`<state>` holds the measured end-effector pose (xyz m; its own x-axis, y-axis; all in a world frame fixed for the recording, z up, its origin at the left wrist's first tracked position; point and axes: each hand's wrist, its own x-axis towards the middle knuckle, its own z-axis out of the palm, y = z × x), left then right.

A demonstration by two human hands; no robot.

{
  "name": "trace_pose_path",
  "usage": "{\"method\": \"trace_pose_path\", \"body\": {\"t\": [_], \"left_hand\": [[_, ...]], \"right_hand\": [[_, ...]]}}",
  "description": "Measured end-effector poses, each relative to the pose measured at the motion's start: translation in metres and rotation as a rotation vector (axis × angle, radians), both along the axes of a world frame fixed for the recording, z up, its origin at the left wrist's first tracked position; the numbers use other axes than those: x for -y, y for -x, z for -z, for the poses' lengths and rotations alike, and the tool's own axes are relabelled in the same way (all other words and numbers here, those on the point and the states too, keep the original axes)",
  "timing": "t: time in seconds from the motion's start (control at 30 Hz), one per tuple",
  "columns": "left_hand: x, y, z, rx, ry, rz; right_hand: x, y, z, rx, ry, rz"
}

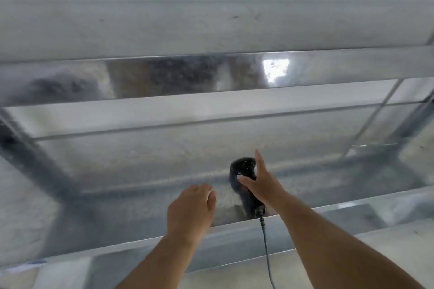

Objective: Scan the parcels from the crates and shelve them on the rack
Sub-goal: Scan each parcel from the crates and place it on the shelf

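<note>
The left hand [191, 209] hovers palm down over the metal rack shelf [145, 166], its fingers loosely curled and holding nothing. Just to its right lies the black handheld scanner [242, 180], a rounded head above a curved handle, with a grey cable [266, 248] trailing from its base over the shelf's front lip. The right hand [263, 185] touches the scanner's right side, fingers straight, thumb against the handle.
</note>
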<state>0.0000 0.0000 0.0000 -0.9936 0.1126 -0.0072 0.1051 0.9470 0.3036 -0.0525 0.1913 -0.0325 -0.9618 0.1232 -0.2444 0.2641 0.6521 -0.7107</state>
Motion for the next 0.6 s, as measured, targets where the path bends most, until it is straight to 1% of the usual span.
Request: {"method": "trace_pose_path", "body": {"t": [0.13,0.23,0.27,0.4,0.6], "left_hand": [[0.004,0.008,0.016,0.008,0.003,0.011],[0.006,0.012,0.024,0.032,0.015,-0.001],[0.007,0.013,0.024,0.042,0.026,-0.014],[0.007,0.004,0.019,0.078,0.027,-0.024],[0.022,-0.027,-0.016,0.132,-0.012,-0.096]], "right_hand": [[-0.001,0.009,0.016,-0.003,0.106,0.028],[0.003,0.011,0.020,0.019,0.357,0.085],[0.005,0.010,0.018,0.028,0.396,0.106],[0.020,-0.008,-0.001,0.018,0.425,0.101],[0.048,-0.043,-0.051,0.042,0.456,-0.051]]}}
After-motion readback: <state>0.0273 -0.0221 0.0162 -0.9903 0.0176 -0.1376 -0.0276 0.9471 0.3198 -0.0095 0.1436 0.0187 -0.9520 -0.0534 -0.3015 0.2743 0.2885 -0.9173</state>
